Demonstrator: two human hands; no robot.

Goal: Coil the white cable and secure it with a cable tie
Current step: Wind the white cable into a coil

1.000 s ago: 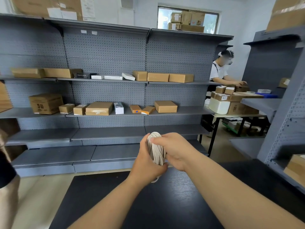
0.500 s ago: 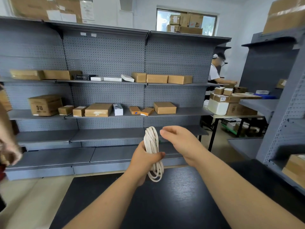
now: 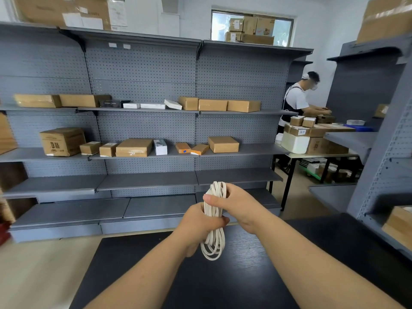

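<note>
Desk (image 3: 223,284), black, lies beneath your forearms. Above its far edge your left hand (image 3: 200,221) wraps its fingers round the middle of the coiled white cable (image 3: 214,247), whose loops hang below. Your right hand (image 3: 242,207) pinches the upper loops, thumb in front. Beyond stand grey shelves (image 3: 147,181) carrying cardboard boxes (image 3: 223,144).

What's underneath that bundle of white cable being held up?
Below the coiled white cable lies a black wood-grain table. The left hand and right hand cover the coil's middle, so any tie there is hidden.
</note>
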